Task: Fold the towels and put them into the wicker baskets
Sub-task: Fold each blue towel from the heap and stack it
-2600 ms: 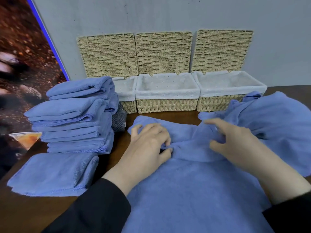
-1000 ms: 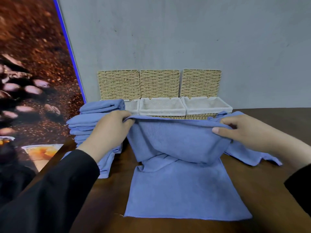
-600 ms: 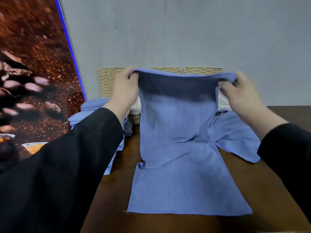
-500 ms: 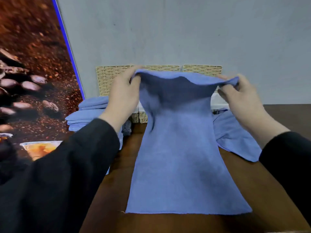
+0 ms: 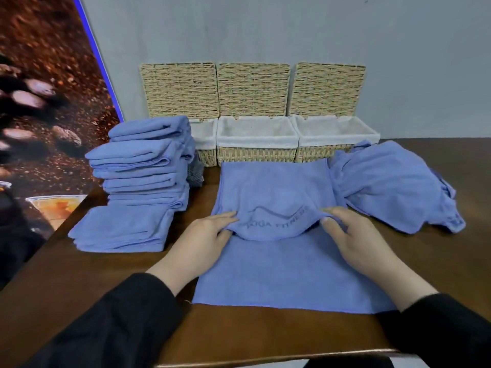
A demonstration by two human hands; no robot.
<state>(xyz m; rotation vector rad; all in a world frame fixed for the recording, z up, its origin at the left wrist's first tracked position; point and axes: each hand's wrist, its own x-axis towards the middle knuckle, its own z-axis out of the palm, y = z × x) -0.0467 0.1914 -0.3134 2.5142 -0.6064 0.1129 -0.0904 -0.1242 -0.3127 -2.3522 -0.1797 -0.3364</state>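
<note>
A blue towel (image 5: pixel 287 272) lies flat on the brown table in front of me. Its far half is folded back toward me, and faint lettering shows on the flap. My left hand (image 5: pixel 204 237) pinches the flap's left corner, and my right hand (image 5: pixel 350 237) pinches its right corner. The flap's edge sags between them, about halfway down the towel. Three wicker baskets with white liners stand against the wall: left (image 5: pixel 203 152), middle (image 5: pixel 256 154), right (image 5: pixel 318 152). Their lids lean open behind them, and I see no towel inside any.
A tall stack of folded blue towels (image 5: pixel 143 166) stands at the left, partly in front of the left basket, with more folded towels (image 5: pixel 122 229) lying flat before it. A crumpled heap of unfolded blue towels (image 5: pixel 393 187) lies at the right. The table's front edge is near me.
Both hands held the towel's far edge high in the air. They have since brought it down and toward me, doubling the towel over itself on the table.
</note>
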